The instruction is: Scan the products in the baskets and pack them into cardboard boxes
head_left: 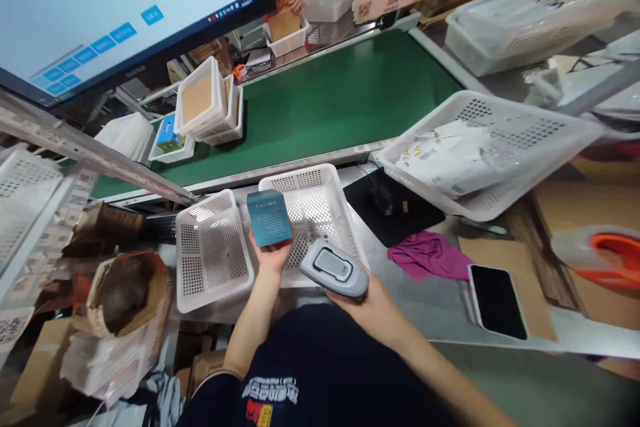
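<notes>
The left hand [273, 255] holds a small teal box [269, 217] upright, its grip closed on the box's lower end from beneath. The box hangs in the air over the near edge of the worktop [430, 310], above where two white baskets meet. The right hand [373, 310], just to the right and nearer, has its grip wrapped round a grey handheld scanner [336, 269]. The scanner's head points left and away, toward the box, and the two are close but apart.

To do this well, I judge the box's coded face should sit square to the scanner's head. The fingers should stay off any label and both hands should be steady, since tilt or glare could spoil a reading. Where the code lies cannot be seen. The left basket [186, 260] and middle basket [300, 178] stand open below, and the green conveyor belt [325, 100] runs beyond them.
</notes>
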`<state>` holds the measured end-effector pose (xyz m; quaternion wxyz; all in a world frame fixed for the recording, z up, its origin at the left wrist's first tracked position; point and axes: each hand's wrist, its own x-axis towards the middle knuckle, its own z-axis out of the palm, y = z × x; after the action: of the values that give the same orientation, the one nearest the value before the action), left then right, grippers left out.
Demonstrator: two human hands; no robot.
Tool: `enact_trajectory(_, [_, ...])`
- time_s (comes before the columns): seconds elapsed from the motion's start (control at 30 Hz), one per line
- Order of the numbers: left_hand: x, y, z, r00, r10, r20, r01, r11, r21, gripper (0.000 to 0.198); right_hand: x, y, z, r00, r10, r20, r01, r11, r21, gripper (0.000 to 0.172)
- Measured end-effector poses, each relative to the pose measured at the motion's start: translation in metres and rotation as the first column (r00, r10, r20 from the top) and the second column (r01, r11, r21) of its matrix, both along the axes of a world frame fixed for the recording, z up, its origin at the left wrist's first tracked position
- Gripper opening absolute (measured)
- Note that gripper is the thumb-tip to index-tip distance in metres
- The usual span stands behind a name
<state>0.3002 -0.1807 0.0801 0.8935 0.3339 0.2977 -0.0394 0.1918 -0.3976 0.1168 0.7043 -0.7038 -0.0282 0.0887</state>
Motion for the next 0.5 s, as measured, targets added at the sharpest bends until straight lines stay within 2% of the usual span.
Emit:
enact_trajectory(0.07, [-0.005,0.001,-0.012,0.999,0.008,-0.035,-0.008,1.0,-0.003,0.058,-0.005,-0.008,-0.001,0.999,-0.052,-0.01,0.052,0.999,-0.003,0.05])
enact_trajectory(0.1, [-0.008,0.003,-0.017,1.0,0.002,-0.023,-0.001,0.999,0.048,0.059,-0.006,-0.013,-0.001,0.995,-0.093,-0.023,0.093,0.996,-0.009,0.048])
enact_trajectory(0.17, [-0.011,0.013,-0.025,0.994,-0.038,0.1,0.008,0.961,0.276,0.067,-0.009,-0.029,0.003,0.981,-0.182,-0.065,0.18,0.983,-0.042,0.041])
enact_trajectory(0.2, [-0.012,0.022,-0.027,0.979,-0.077,0.187,-0.013,0.898,0.44,0.076,-0.01,-0.038,0.005,0.972,-0.217,-0.089,0.212,0.975,-0.071,0.038])
enact_trajectory(0.23, [-0.013,0.032,-0.028,0.954,-0.13,0.27,-0.065,0.788,0.612,0.086,-0.011,-0.047,0.008,0.965,-0.237,-0.112,0.226,0.969,-0.105,0.037])
enact_trajectory(0.27, [-0.013,0.044,-0.028,0.917,-0.204,0.342,-0.144,0.629,0.764,0.094,-0.011,-0.056,0.011,0.962,-0.24,-0.132,0.223,0.966,-0.135,0.038])
enact_trajectory(0.3, [-0.013,0.056,-0.027,0.87,-0.299,0.391,-0.24,0.437,0.867,0.098,-0.012,-0.065,0.015,0.962,-0.228,-0.15,0.205,0.967,-0.153,0.042])
enact_trajectory(0.33, [-0.013,0.069,-0.026,0.817,-0.405,0.411,-0.336,0.246,0.909,0.098,-0.012,-0.073,0.019,0.964,-0.206,-0.166,0.178,0.97,-0.165,0.045])
enact_trajectory(0.37, [-0.013,0.081,-0.024,0.761,-0.506,0.406,-0.422,0.09,0.902,0.094,-0.013,-0.08,0.024,0.967,-0.183,-0.177,0.152,0.973,-0.175,0.048])
enact_trajectory(0.4, [-0.012,0.092,-0.024,0.705,-0.592,0.391,-0.494,-0.015,0.869,0.089,-0.014,-0.085,0.03,0.969,-0.164,-0.183,0.13,0.974,-0.183,0.049])
enact_trajectory(0.43, [-0.012,0.101,-0.023,0.656,-0.656,0.373,-0.546,-0.071,0.835,0.086,-0.016,-0.089,0.035,0.971,-0.149,-0.187,0.113,0.975,-0.189,0.05])
enact_trajectory(0.5, [-0.011,0.111,-0.024,0.616,-0.704,0.352,-0.581,-0.105,0.807,0.087,-0.019,-0.094,0.045,0.967,-0.138,-0.212,0.096,0.976,-0.194,0.048])
